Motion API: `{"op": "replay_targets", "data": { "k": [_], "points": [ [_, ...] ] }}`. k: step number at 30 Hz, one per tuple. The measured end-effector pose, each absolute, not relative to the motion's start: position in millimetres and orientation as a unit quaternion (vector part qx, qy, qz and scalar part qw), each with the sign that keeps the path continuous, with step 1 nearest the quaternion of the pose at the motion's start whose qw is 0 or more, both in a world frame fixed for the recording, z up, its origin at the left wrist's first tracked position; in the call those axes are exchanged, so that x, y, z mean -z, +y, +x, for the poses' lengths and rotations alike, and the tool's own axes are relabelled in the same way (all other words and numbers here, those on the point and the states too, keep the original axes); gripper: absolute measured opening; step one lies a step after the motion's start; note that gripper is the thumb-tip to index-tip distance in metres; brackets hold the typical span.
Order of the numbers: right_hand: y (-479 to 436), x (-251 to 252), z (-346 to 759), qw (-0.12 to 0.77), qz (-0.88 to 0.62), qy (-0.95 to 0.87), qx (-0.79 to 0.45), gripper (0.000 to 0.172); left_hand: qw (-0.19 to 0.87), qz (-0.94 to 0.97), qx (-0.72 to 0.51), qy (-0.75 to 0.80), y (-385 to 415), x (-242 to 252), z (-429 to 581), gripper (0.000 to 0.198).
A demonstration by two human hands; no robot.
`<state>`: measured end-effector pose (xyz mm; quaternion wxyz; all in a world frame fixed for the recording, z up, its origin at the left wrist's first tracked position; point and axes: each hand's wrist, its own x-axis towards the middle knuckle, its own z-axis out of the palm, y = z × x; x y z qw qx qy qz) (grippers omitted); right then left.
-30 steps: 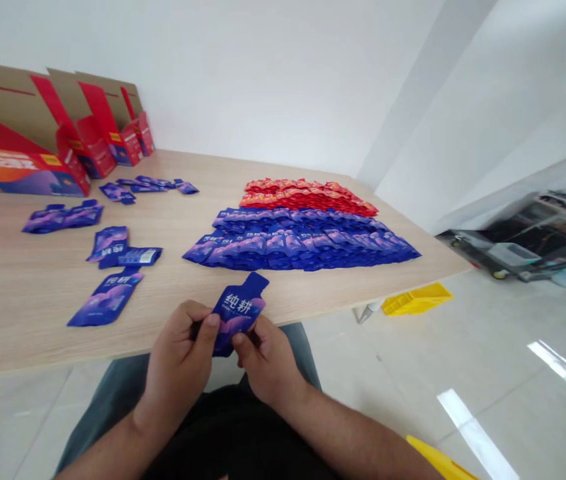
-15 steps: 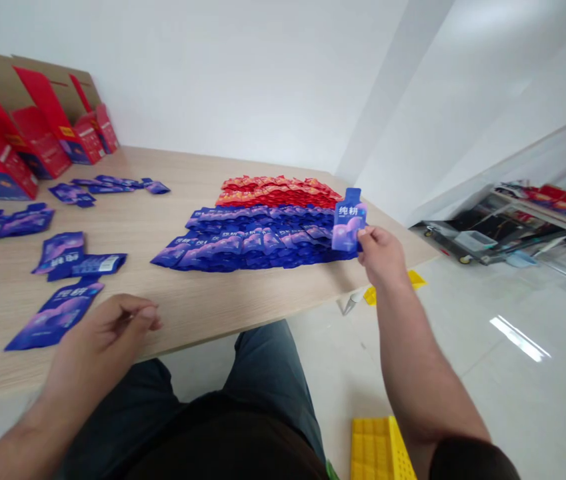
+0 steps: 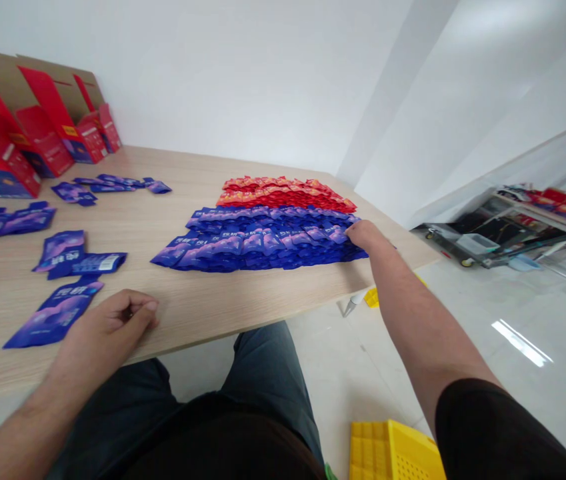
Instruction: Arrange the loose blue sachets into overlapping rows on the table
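Rows of blue-purple pouches overlap in the middle of the wooden table, with red pouches behind them. My right hand reaches to the right end of the blue rows, its fingers pressed together at a pouch there; the fingertips are partly hidden. Near the table's front edge at the left, my left hand rests with curled fingers and thumb against them, nothing visible in it. Beside it lies a loose blue pouch, with two more pouches crossed above it.
Open red and blue boxes stand at the back left. More blue pouches lie before them. A yellow crate is on the floor at the lower right, and a dark cart stands farther right.
My right hand has moved from holding one pouch upright above the right end of the blue rows down and back onto that end. My left hand has hardly moved.
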<state>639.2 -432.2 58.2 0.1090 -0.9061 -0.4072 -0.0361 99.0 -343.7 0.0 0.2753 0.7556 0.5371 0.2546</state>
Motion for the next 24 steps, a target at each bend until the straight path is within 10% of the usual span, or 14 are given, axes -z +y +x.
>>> {"op": "replay_targets", "data": {
  "k": [11,17,24],
  "points": [
    [-456,-58,621,0.146,-0.918,-0.347,0.126,0.040,0.278,0.754,-0.268,0.532,-342,9,93,0.037],
    [-499,-13,560,0.350,-0.838,-0.386,0.160,0.042,0.269,0.735,-0.317,0.536,-343,9,65,0.035],
    [-522,53,497,0.393,-0.828,-0.394,0.066,0.043,0.093,0.714,-0.271,0.638,-302,-7,16,0.031]
  ]
}}
